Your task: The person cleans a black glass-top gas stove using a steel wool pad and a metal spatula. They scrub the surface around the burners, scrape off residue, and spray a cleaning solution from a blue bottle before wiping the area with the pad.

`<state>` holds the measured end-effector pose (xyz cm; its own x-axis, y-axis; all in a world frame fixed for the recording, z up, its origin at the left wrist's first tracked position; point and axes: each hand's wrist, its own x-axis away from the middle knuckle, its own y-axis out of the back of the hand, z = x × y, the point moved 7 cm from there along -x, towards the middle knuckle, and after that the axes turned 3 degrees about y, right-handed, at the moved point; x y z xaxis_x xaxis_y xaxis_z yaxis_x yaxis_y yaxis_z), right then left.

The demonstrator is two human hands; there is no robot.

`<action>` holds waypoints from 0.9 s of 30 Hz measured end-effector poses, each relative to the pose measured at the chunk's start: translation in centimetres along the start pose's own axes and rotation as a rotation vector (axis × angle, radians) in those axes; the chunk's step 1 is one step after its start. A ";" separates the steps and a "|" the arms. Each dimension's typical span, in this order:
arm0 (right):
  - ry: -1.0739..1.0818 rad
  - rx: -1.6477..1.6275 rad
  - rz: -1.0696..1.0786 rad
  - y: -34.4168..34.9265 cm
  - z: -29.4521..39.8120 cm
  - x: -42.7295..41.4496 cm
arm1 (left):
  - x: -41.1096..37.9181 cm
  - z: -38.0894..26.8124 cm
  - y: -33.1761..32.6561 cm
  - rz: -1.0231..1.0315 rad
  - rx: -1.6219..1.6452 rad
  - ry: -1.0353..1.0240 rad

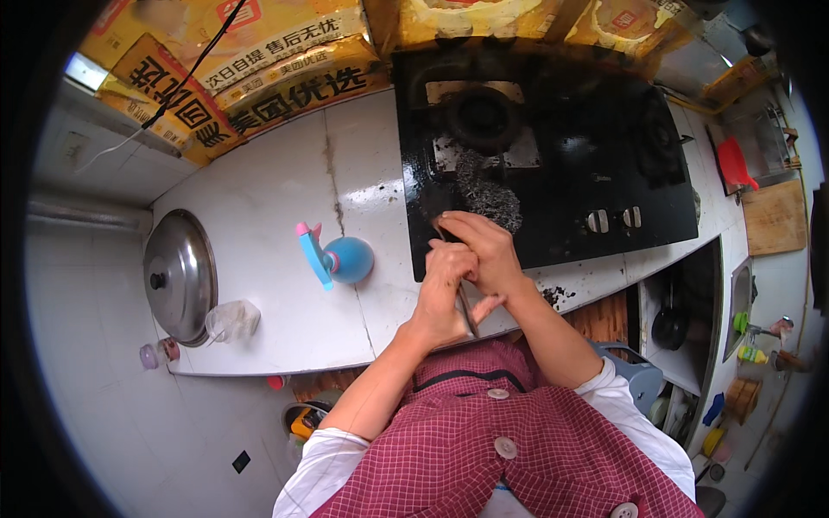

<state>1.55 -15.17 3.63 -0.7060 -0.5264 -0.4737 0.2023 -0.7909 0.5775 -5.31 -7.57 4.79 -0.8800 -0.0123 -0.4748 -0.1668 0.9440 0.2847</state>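
Observation:
My left hand (447, 278) is closed around a thin flat tool (467, 312), seen nearly edge-on, so its exact kind is unclear. My right hand (489, 249) overlaps it, fingers bent over the tool's far end. Both hands are above the front left corner of a black glass gas hob (570, 194). Just beyond the fingers, a tangled grey steel wool scourer (495, 201) rests on the hob. Behind the scourer is the left burner (484, 116), with stained metal plates around it. Dark crumbs of dirt (557, 296) lie on the white tiled counter (285, 324) by the hob's front edge.
Left of the hob stands a blue spray bottle (350, 259). A metal pot lid (181, 278) leans against the left wall, beside a crumpled clear plastic bag (234, 320). Yellow printed cardboard (291, 71) lines the back. Rightward are a red scoop (733, 162) and a wooden board (774, 217).

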 end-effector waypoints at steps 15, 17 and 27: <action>-0.475 -0.532 -0.312 8.8 -0.6 6.4 | 7.6 6.9 16.3 -0.149 -0.522 0.418; -0.514 -0.482 -0.413 11.2 -1.7 7.4 | 6.4 8.1 15.3 -0.074 -0.300 0.435; -0.488 -0.121 -0.518 16.6 -4.5 10.5 | 3.7 10.7 14.4 -0.219 -0.267 0.323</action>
<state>0.52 -35.20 5.29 -0.9486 0.1026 -0.2993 -0.1867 -0.9453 0.2677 -6.17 9.49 -1.81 -0.8977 -0.3432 -0.2765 -0.4350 0.7903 0.4315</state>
